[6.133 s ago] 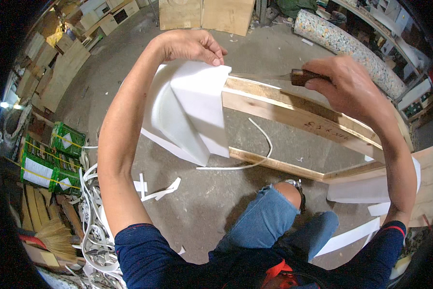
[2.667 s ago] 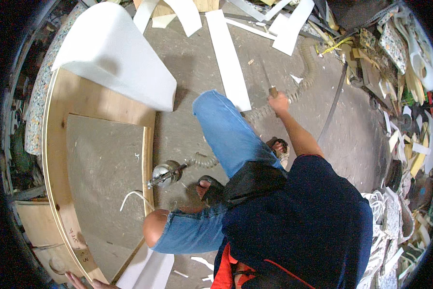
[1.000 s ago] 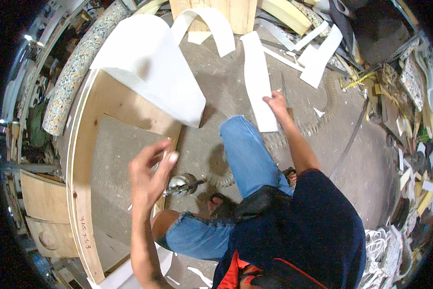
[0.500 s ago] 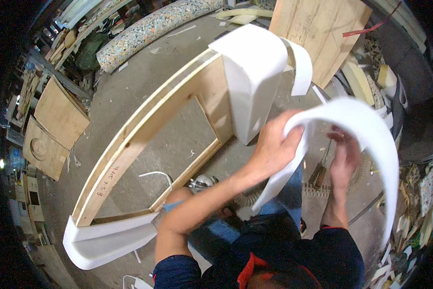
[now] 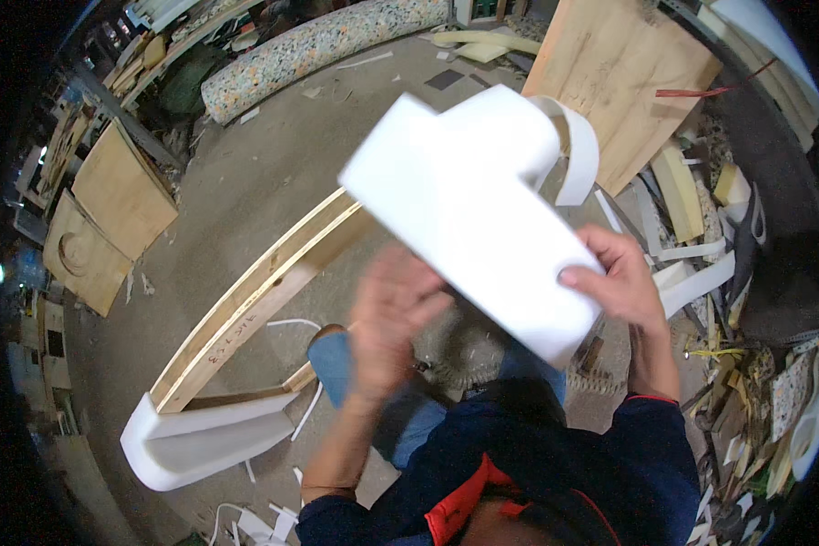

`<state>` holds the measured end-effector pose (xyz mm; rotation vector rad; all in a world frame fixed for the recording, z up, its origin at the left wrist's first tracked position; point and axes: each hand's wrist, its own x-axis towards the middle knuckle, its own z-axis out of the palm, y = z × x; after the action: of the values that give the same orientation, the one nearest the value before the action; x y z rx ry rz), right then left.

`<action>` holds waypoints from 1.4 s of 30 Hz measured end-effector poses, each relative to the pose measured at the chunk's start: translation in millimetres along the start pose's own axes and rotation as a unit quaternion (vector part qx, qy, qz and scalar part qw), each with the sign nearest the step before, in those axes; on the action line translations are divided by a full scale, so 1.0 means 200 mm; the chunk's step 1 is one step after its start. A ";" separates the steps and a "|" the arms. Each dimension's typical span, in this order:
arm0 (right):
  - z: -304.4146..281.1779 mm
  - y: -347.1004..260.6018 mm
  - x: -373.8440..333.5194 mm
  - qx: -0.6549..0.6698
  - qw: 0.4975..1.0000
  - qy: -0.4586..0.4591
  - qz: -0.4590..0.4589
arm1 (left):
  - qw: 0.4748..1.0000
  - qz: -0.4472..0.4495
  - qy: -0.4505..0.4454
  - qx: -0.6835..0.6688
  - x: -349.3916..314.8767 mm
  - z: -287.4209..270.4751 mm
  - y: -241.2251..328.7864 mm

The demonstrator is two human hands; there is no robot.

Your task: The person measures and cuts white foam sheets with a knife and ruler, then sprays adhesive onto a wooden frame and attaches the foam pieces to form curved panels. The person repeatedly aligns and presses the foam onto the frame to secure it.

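A white foam sheet (image 5: 482,227) is held up in front of me, lying across the view from upper left to lower right. My right hand (image 5: 619,273) pinches its right end, thumb on the top face. Just below the sheet's left edge is my left hand (image 5: 396,314), blurred by motion, its fingers stretched out and holding nothing. Behind the sheet stands a curved wooden frame (image 5: 264,291). White foam padding (image 5: 509,127) wraps its far end, partly hidden by the sheet, and more white padding (image 5: 213,446) covers its near left end.
A speckled foam roll (image 5: 327,50) lies at the back. Plywood panels (image 5: 122,200) are at the left, and a large board (image 5: 619,82) leans at the back right. A curled white strip (image 5: 579,159) hangs by the far padding. Foam offcuts (image 5: 678,196) pile up on the right.
The white foam piece, bent in an arch before, is now flatter and has moved left over the frame. My left hand has let go of it and come down left; my right hand now grips its end.
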<state>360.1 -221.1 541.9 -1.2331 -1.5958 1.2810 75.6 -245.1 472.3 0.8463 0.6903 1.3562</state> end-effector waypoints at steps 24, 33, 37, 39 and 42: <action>0.05 0.20 0.14 0.066 0.990 -0.080 -0.091 | 0.885 0.001 0.114 0.452 0.65 -0.01 0.49; 0.08 0.19 0.18 0.084 0.984 -0.052 -0.149 | 0.880 -0.008 0.085 0.467 0.77 -0.08 0.44; 0.07 0.19 0.20 0.085 0.988 -0.049 -0.119 | 0.877 -0.004 0.091 0.472 0.79 -0.08 0.43; 0.07 0.18 0.20 0.090 0.989 -0.055 -0.104 | 0.877 -0.002 0.095 0.471 0.80 -0.08 0.43; 0.07 0.18 0.21 0.095 0.988 -0.056 -0.106 | 0.873 -0.001 0.092 0.479 0.81 -0.08 0.43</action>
<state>343.3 -182.7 502.6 -0.8638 -1.5945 1.3482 32.4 -81.0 544.0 1.4925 1.5746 1.0531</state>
